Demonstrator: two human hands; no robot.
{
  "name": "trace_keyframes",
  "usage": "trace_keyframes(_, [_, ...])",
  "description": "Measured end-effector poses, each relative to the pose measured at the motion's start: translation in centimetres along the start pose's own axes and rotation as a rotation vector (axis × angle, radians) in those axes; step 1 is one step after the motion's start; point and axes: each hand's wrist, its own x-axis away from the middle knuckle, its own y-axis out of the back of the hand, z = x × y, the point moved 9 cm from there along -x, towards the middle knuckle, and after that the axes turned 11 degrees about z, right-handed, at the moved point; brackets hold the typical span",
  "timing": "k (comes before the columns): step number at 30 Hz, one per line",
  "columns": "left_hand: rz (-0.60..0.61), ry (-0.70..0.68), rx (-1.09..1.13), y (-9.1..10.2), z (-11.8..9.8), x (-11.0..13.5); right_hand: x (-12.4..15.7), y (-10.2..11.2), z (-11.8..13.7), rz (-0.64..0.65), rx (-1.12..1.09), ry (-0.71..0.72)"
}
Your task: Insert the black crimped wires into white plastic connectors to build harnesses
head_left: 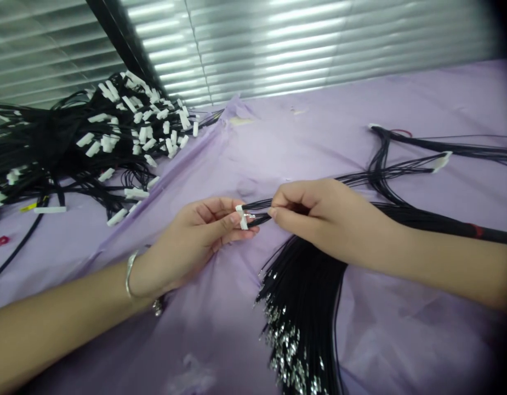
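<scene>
My left hand (214, 225) pinches a small white connector housing (241, 217) between thumb and fingers. Several black wires (259, 205) run from the housing toward the right. My right hand (314, 211) is closed on a black wire (262, 216) just right of the housing, its silvery metal terminal (250, 216) pointing at the housing; how deep it sits I cannot tell. Below my right hand, a thick bundle of loose black wires (308, 296) hangs down, with bare metal terminals (292, 351) at its ends.
A heap of black cables with white connectors (113, 131) lies at the back left. More black wires with a white connector (441, 161) stretch across the right side. Purple sheeting (220, 329) covers the table. Window blinds (278, 44) stand behind. A small red piece (2, 241) lies far left.
</scene>
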Motion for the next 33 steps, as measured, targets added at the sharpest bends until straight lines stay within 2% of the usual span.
trace_keyframes(8, [0.092,-0.005,-0.035,-0.53,-0.09,-0.08,0.12,0.11,-0.31,-0.003,-0.006,-0.033])
trace_keyframes(15, [0.061,0.046,-0.029,-0.24,0.1,0.05,0.11,0.36,-0.26,-0.079,-0.018,0.028])
trace_keyframes(33, [0.065,0.054,-0.053,-0.2,0.09,-0.08,0.12,0.22,-0.17,-0.073,-0.029,0.058])
